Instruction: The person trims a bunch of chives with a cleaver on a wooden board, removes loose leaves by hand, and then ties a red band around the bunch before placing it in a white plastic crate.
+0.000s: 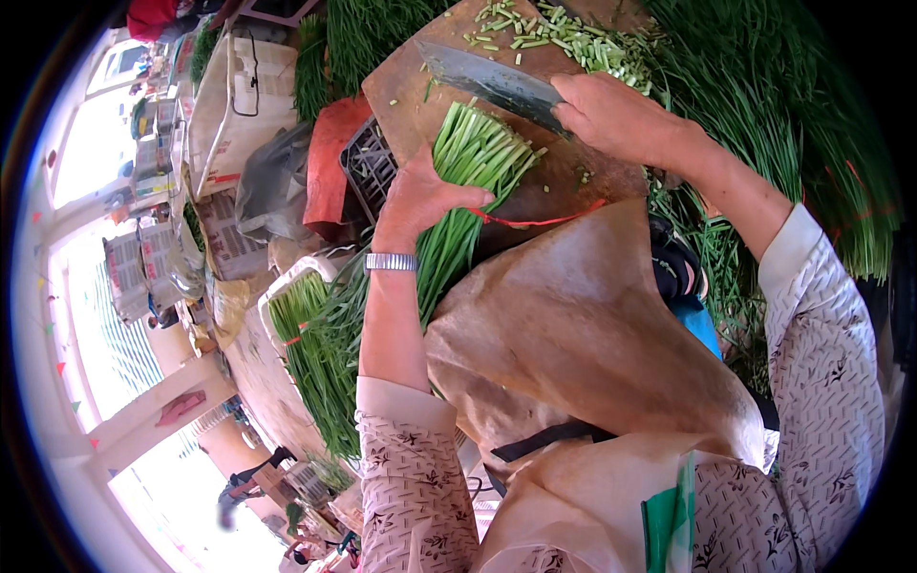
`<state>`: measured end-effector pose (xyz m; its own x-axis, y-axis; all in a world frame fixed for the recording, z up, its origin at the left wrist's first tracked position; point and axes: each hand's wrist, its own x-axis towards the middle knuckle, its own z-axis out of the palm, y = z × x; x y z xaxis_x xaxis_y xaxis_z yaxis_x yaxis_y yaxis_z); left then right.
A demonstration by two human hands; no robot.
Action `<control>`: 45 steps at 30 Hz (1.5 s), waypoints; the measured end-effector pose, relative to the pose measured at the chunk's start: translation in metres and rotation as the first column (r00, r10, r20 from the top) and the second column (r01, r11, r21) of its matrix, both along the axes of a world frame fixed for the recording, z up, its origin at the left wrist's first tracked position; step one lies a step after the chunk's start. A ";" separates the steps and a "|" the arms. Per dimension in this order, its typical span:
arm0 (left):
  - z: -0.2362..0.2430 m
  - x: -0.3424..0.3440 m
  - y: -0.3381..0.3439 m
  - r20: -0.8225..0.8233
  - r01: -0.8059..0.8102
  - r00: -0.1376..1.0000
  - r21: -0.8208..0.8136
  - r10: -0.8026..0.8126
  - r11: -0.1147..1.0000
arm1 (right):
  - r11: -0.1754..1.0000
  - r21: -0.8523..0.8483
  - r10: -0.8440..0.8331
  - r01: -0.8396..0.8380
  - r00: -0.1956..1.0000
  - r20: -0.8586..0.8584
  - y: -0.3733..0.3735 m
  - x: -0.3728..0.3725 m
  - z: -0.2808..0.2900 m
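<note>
My left hand (420, 198) is wrapped round a bundle of garlic chives (478, 151), its cut pale-green ends pointing away from me over a brown cutting board (396, 84). A red tie (544, 223) trails from the bundle across the board's near edge. In my right hand (616, 119) is a cleaver (492, 81); its wide, wet blade reaches left just beyond the stalk ends, apart from them. Chopped stalk pieces (583, 43) lie scattered at the board's far side. The cleaver's handle is hidden in my fist.
Loose long greens (764, 115) are heaped on the right. Left of me, a white container (277, 286) holds more tied bundles (320, 353). A dark plastic crate (368, 162) and a red bag (334, 158) sit beside the board. A brown apron (573, 315) covers my lap.
</note>
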<state>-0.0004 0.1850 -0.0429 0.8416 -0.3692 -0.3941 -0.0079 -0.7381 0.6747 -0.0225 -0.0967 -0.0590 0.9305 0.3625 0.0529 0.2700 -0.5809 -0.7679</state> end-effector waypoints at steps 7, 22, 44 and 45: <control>0.003 0.015 0.003 -0.018 0.064 0.998 -0.059 -0.065 0.996 | 0.952 -0.205 0.213 -0.226 0.974 -0.080 0.025 0.026 -0.006; 0.123 -0.050 0.040 0.435 -0.219 0.811 -0.393 0.391 0.893 | 0.883 -0.461 0.109 0.093 0.913 0.393 0.024 -0.036 -0.053; 0.097 -0.191 -0.008 0.117 -0.200 0.971 -0.076 0.208 0.977 | 0.940 0.166 0.178 -0.297 0.846 0.502 0.056 -0.153 0.091; 0.098 -0.189 -0.007 0.118 -0.185 0.974 -0.074 0.192 0.980 | 0.941 0.117 0.208 -0.316 0.817 0.538 0.056 -0.152 0.094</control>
